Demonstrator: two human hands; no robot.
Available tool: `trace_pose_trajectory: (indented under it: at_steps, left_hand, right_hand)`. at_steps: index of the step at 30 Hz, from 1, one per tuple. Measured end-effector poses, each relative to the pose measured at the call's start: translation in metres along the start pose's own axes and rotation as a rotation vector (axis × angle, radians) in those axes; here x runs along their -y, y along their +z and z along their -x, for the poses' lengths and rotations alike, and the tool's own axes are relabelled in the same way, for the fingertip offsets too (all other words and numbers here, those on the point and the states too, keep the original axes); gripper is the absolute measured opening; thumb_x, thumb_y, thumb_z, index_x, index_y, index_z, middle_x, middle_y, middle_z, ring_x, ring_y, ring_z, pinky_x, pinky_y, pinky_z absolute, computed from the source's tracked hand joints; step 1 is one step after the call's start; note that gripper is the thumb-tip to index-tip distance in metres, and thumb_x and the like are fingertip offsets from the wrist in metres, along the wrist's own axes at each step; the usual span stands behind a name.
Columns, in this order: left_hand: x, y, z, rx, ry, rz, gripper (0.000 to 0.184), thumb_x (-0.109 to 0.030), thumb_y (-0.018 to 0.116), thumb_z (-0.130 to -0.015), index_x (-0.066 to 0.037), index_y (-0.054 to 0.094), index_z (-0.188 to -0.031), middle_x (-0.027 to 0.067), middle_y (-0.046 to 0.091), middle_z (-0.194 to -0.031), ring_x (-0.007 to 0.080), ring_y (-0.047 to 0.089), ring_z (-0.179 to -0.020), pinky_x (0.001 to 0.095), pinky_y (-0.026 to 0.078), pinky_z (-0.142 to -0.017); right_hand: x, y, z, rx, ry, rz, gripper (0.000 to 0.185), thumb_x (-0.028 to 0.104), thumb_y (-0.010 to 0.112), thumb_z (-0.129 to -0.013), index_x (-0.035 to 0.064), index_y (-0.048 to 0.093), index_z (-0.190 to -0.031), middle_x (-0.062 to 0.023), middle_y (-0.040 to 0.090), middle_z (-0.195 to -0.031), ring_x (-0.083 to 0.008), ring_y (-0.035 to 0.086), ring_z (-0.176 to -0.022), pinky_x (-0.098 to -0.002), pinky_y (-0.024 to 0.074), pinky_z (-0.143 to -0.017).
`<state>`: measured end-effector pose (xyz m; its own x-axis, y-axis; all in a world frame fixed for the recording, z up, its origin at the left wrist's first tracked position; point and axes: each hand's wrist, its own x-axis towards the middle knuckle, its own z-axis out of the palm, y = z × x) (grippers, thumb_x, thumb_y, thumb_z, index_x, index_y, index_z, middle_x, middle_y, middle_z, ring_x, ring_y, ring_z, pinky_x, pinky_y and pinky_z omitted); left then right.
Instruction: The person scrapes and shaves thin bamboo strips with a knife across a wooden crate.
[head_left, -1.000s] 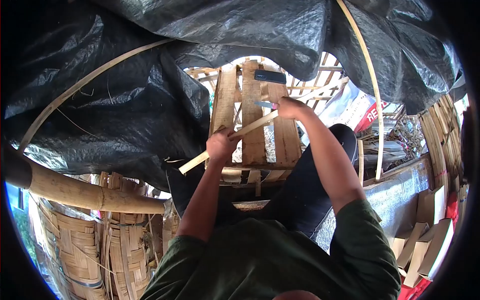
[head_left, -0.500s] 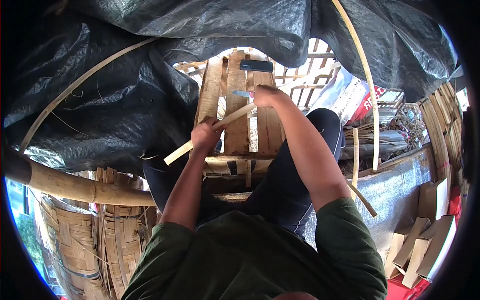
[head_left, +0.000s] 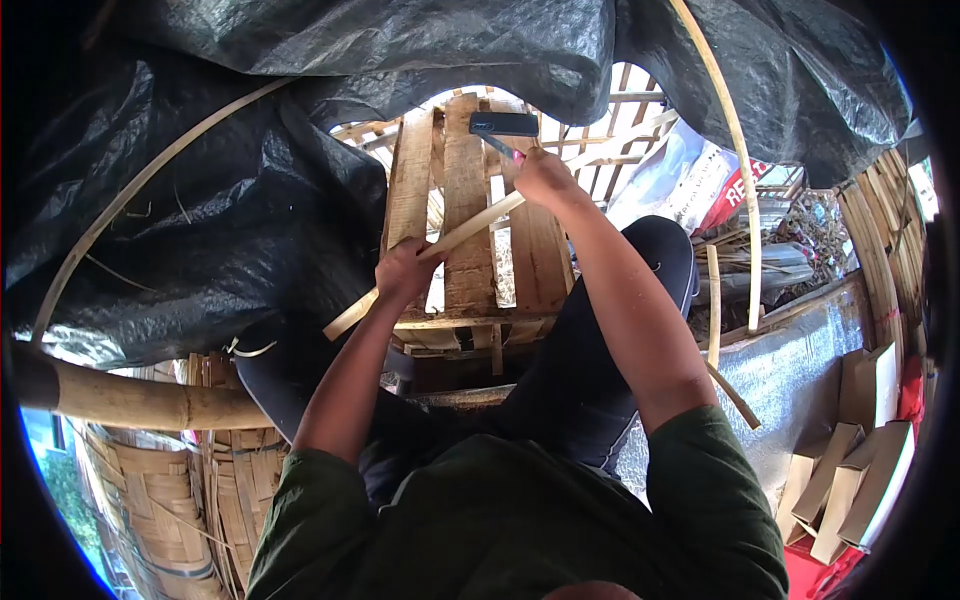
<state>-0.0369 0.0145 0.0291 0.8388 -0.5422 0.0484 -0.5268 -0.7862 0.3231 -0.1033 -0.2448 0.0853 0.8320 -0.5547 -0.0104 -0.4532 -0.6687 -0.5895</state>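
Observation:
A long pale bamboo strip (head_left: 475,228) slants across my lap, its near end low on the left and the rest running up past my right hand. My left hand (head_left: 405,272) is closed around the strip near its lower end. In my right hand (head_left: 546,180) is a knife (head_left: 498,146), its blade pointing up and left and a bit of pink showing at the handle. That hand is beside the strip; whether its fingers also touch the strip is hidden. Beneath both hands lies a slatted wooden bench (head_left: 463,190). The knife tip appears close to a dark phone (head_left: 503,123) on the bench.
Black plastic sheeting (head_left: 230,190) hangs ahead and to the left. A thick bamboo pole (head_left: 160,393) and woven bamboo baskets (head_left: 160,490) stand at left. On the right are a printed sack (head_left: 690,185), a thin upright stick (head_left: 713,305) and folded cardboard pieces (head_left: 835,490).
My right hand has shifted slightly up and right along the strip, and the knife blade has turned to point more upward. My left hand stays closed on the strip. My left knee has moved outward.

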Motion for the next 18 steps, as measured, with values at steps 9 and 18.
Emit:
trace_pose_trajectory:
  at_steps: [9, 18]
  left_hand:
    - [0.017, -0.051, -0.041, 0.433, -0.037, 0.231, 0.033, -0.036, 0.071, -0.089, -0.004, 0.069, -0.100, 0.0144, 0.068, -0.079, 0.0202, 0.070, -0.080, 0.0393, 0.051, -0.073]
    - [0.071, -0.061, -0.048, 0.218, 0.093, 0.125, 0.025, -0.027, 0.070, -0.089, -0.006, 0.066, -0.101, 0.0132, 0.068, -0.087, 0.0341, 0.066, -0.088, 0.0437, 0.050, -0.077]
  right_hand:
    - [0.017, -0.043, -0.025, -0.058, -0.141, -0.105, 0.035, 0.030, 0.049, -0.099, -0.0006, 0.064, -0.092, -0.0220, 0.065, -0.080, -0.0333, 0.065, -0.076, -0.0443, 0.0484, -0.072]
    - [-0.042, -0.002, -0.081, 0.000, 0.000, -0.255, 0.032, 0.028, 0.057, -0.095, -0.0022, 0.068, -0.097, -0.0191, 0.066, -0.071, -0.0310, 0.070, -0.067, -0.0428, 0.0537, -0.067]
